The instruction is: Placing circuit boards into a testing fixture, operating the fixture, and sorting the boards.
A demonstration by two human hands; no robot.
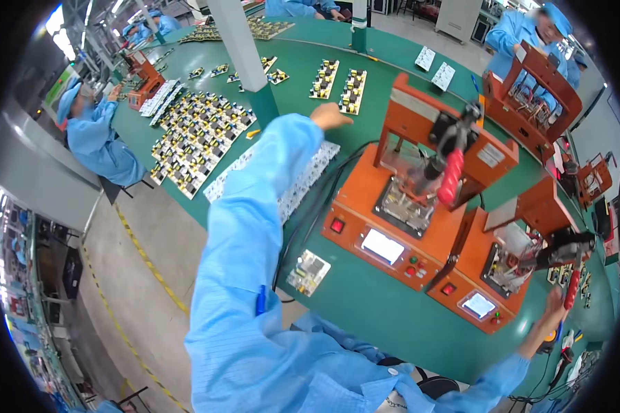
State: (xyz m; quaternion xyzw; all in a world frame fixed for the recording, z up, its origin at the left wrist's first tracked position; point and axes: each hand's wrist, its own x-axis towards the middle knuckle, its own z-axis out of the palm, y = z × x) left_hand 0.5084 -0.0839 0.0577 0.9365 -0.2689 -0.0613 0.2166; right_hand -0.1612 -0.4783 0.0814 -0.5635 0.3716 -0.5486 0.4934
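Observation:
My left hand stretches forward over the table, fingers extended, at the near end of a populated circuit board. A similar board lies left of it. No board shows in that hand. My right hand is closed around the red lever handle of the right orange test fixture; some of its fingers are hidden. The larger orange test fixture stands between my arms, its red clamp handle pointing down. A single board lies on the table near my left sleeve.
Many boards lie in rows at the left. A white panel lies partly beneath my left arm. A pillar rises from the green table. Black cables run beside the large fixture. Co-workers sit around the table.

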